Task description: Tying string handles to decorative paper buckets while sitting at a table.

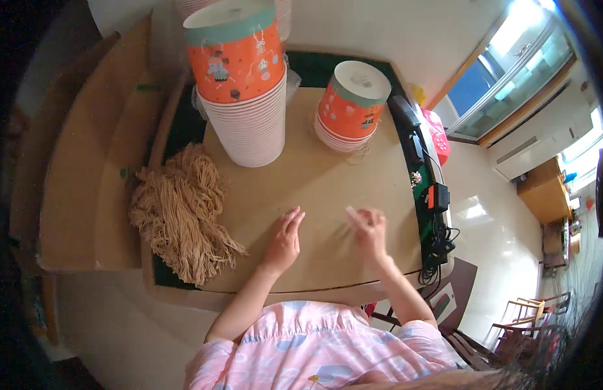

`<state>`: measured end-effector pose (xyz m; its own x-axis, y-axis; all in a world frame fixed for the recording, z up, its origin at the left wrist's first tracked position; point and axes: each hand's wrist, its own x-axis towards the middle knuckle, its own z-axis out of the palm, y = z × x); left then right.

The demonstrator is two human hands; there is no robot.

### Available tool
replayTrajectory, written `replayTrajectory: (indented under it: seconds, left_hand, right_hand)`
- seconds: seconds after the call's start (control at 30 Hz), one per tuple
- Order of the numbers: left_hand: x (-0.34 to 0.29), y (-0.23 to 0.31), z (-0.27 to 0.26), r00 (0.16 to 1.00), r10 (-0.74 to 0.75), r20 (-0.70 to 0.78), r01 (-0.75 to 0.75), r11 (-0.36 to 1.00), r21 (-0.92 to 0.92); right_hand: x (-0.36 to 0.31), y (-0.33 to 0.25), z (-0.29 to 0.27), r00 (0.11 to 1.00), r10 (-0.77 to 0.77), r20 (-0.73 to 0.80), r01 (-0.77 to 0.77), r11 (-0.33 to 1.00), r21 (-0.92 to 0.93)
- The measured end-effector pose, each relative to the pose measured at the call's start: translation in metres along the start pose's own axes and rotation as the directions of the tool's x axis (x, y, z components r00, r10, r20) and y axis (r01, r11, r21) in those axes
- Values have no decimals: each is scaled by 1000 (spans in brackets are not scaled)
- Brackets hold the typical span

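My left hand (285,240) rests on its edge on the brown board (301,188), its fingers stretched out and nothing in it. To the right, my right hand (369,231) is slightly blurred by motion over the same board; its fingers look apart and I see nothing held. Beyond my hands, a tall stack of upside-down paper buckets (240,78), orange with a teal band above white rims, stands at the back left. A shorter stack of the same buckets (355,104) stands at the back right. A heap of tan cords (184,211) lies left of my left hand.
Black power adapters and cables (438,244) run along the table's right edge. A red plastic item (436,135) stands behind them. At the left rises a large cardboard piece (97,175). Wooden chairs (529,312) stand farther off to the right.
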<state>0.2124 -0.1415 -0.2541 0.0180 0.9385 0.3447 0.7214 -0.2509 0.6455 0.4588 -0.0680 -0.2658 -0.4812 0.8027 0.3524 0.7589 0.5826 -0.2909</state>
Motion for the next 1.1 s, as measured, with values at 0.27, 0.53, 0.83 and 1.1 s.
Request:
replayTrajectory:
  seconds: [0.27,0.53,0.83,1.1]
  left_hand:
    - [2,-1,1,1000,15,7,-16,998,64]
    - [3,3,-3,999,-5,39,4,1000,23]
    - [1,0,1,1000,-3,24,2,999,44]
    - [2,-1,2,1000,-7,8,7,1000,21]
  right_hand:
    - [5,-49,-2,992,-107,71,108,994,2]
    - [38,92,-19,913,361,-190,-408,809,-423]
    - [43,126,-16,820,493,-289,-572,688,-447]
    - [21,115,-15,827,479,-294,-560,743,-367]
